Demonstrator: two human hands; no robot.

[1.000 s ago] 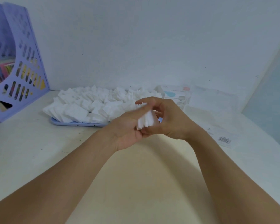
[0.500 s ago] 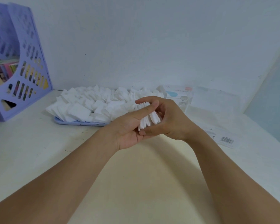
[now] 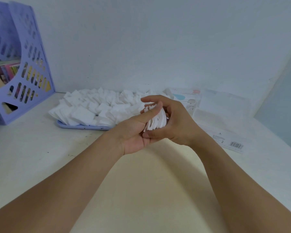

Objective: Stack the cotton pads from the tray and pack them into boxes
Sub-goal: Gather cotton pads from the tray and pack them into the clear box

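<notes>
While my right hand (image 3: 176,121) grips the small stack of white square cotton pads (image 3: 156,121), my left hand (image 3: 134,132) now presses its thumb along the edges, which fan out more than a second ago; the flat lilac plastic tray (image 3: 84,127) on the bench remains heaped, so packing is far.

Soft even light, faint shadows under forearms, w/ wide-angle bending at edges, slight overall blur.
</notes>
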